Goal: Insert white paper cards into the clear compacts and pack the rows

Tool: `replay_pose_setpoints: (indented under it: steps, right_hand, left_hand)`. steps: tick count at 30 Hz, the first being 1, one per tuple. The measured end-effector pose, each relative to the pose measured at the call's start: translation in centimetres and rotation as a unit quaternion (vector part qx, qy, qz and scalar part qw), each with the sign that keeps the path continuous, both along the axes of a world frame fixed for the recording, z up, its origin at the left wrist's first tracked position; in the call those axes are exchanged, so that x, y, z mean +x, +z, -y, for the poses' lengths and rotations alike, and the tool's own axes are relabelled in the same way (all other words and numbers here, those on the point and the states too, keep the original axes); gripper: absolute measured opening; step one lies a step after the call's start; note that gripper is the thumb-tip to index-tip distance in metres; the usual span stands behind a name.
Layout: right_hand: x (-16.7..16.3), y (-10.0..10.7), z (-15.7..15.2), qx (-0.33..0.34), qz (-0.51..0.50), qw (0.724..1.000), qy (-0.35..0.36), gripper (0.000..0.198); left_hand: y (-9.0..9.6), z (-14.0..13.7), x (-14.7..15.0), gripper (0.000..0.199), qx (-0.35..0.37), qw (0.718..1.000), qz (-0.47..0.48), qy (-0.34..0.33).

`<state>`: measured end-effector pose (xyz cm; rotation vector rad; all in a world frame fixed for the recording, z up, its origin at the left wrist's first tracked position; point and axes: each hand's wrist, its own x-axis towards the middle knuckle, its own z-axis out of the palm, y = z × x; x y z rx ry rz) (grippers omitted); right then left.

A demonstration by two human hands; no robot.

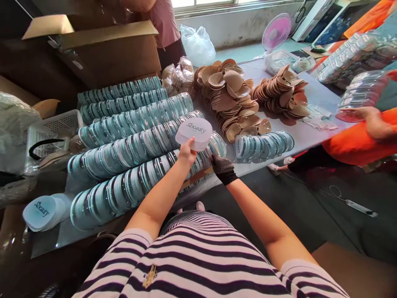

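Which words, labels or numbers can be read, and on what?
"beauty", after a small mark: cards in the left hand.
"beauty", same style: stack at far left.
Too small or blurred: line under the first; print on the short tub row at right; shirt emblem.

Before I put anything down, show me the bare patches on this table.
Bare tabletop shows right of the smaller brown cup pile, beyond the plastic packets; a smaller patch lies between it, the larger pile and white basket. Crowded: left side, rows of clear containers.
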<state>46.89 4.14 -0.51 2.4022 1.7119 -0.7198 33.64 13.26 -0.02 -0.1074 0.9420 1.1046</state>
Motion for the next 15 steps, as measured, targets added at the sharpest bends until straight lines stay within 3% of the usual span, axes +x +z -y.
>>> replay_pose_setpoints:
  steps: [4,9,12,15]
  right_hand:
    - [0.7,-1.3,1.1,0.002,-0.167,0.984,-0.065,0.020]
    - [1.4,-0.9,0.8,-0.029,-0.319,0.945,-0.069,0.034]
    - [2.2,0.6,-0.8,-0.023,-0.266,0.962,-0.065,0.029]
    - [3.5,2.5,-3.1,0.077,-0.210,0.973,-0.066,0.035]
  left_hand:
    - [0.2,0.1,0.0,0.033,-0.005,1.000,-0.006,0.001]
    - [-0.2,0.3,0.1,0.037,0.024,1.000,-0.010,0.007]
    - [-0.5,0.2,0.5,0.039,0.032,0.999,-0.022,0.014]
    - [-0.2,0.4,0.7,0.040,0.049,0.998,-0.037,0.014]
